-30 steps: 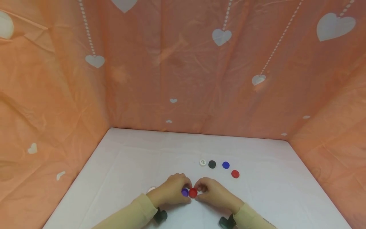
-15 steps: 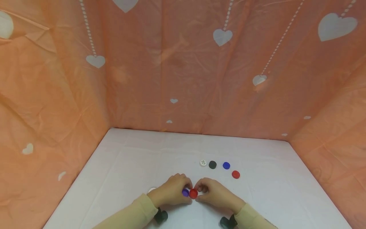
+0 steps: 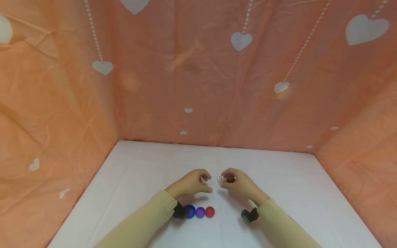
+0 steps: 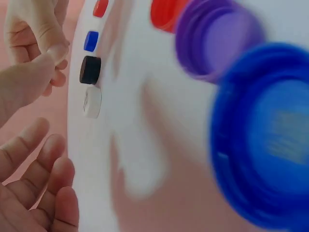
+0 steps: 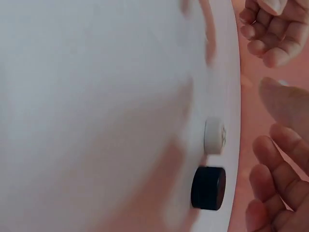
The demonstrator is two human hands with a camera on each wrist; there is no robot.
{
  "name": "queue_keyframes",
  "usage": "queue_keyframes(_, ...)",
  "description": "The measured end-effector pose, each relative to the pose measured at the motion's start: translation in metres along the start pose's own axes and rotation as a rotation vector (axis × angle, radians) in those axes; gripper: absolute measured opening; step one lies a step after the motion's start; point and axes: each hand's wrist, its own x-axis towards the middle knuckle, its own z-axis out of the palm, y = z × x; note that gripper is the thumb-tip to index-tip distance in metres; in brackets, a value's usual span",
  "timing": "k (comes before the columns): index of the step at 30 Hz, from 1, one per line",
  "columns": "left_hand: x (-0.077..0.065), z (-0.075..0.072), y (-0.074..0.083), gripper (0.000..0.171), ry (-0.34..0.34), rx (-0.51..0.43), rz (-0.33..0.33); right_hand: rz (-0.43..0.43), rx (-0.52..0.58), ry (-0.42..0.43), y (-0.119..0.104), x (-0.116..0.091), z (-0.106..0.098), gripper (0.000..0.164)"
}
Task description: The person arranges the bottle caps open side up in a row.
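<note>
Both hands hover over the white table, holding nothing. My left hand (image 3: 192,182) is loosely curved in the head view, thumb and fingers apart. My right hand (image 3: 240,183) arches above a white bottle cap with dark print (image 3: 220,178) and a black cap (image 3: 230,179). These two caps stand side by side in the right wrist view, the white cap (image 5: 214,136) beyond the black cap (image 5: 208,188), below the right fingers (image 5: 270,159). A small blue cap (image 4: 91,41) and a red cap (image 4: 100,7) continue that line in the left wrist view; the right hand hides them from the head view.
Nearer the body lies a row: a large blue cap (image 3: 190,211), a purple cap (image 3: 200,212) and a red cap (image 3: 210,212). The left wrist's dark camera (image 3: 180,210) covers the row's left end. Orange cloth (image 3: 198,86) with hearts surrounds the table.
Both hands have let go of the purple and red caps, risen and moved forward toward the farther caps. The nearer row, covered before, now shows. The right hand now hides the small blue and red caps.
</note>
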Motion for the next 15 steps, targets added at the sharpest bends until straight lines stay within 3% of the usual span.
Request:
queue_keyframes(7,0.031,0.005,-0.001,0.043,0.026,0.01,-0.002,0.128,-0.028,0.022,0.004,0.019,-0.004,0.035)
queue_keyframes(11,0.042,0.009,-0.006,0.041,0.041,0.035,-0.009,0.107,-0.045,0.019,0.005,0.022,-0.004,0.033)
queue_keyframes(15,0.044,0.015,-0.008,0.039,0.056,0.012,-0.041,0.077,-0.099,0.027,0.008,0.023,-0.001,0.032)
